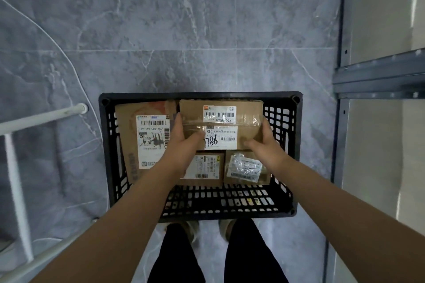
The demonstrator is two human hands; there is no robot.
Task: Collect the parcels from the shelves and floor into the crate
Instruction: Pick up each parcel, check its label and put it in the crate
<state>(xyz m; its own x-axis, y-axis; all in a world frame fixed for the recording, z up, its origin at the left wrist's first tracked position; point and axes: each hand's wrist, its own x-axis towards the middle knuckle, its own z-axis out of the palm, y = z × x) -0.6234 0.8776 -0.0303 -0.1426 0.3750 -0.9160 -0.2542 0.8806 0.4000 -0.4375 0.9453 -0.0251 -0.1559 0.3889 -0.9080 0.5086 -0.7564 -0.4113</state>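
While standing over the black crate (200,94) on the grey tiled floor (184,30), looked straight down into it. Noted open tile beyond the far rim and off to the left, bounded there by a white tube rack (41,119). Noted a metal shelf frame (377,76) close on the right, with only a narrow strip of floor between its upright and the crate's right wall. Stood with both shoes (190,230) just behind the near rim.

Gripped a taped parcel (220,117) over the far half of the crate with both hands. Wrapped the left hand (184,142) round its left edge, fingers down the side, thumb across the taped top. Curled the right hand (266,142) round its right edge, thumb on the top face. Could not tell whether resting on the parcels beneath or held just clear.

Saw a large flat parcel (128,126) along the left wall, just beside the left hand. Saw a small labelled parcel (207,167) and a parcel with a crumpled label (246,167) side by side nearer in, with bare lattice bottom at the near end.
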